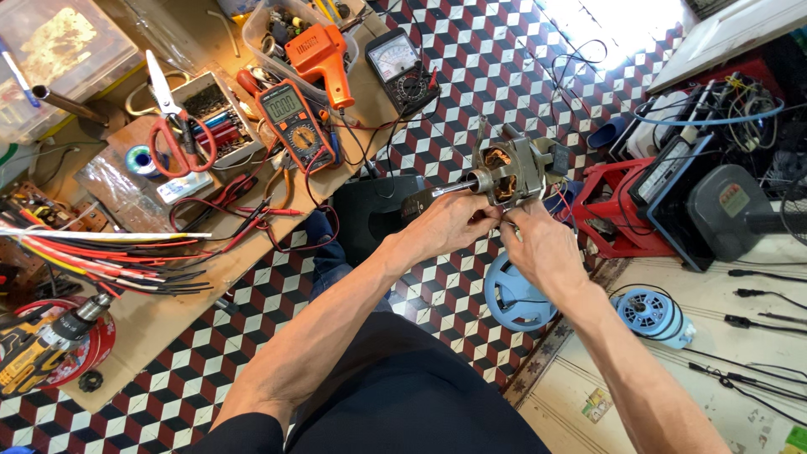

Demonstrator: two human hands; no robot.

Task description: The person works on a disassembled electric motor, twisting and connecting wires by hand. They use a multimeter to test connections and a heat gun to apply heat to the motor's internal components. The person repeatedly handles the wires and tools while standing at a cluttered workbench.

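Above the checkered floor (471,92), the left hand (445,223) and right hand (542,244) are both gripping the grey metal fan motor (508,168), probably working on its wiring.

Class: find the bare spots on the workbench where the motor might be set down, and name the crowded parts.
Bare board lies between the wire bundle and the drill. Around the multimeter, scissors and parts tray it is crowded. Both hands hold the motor.
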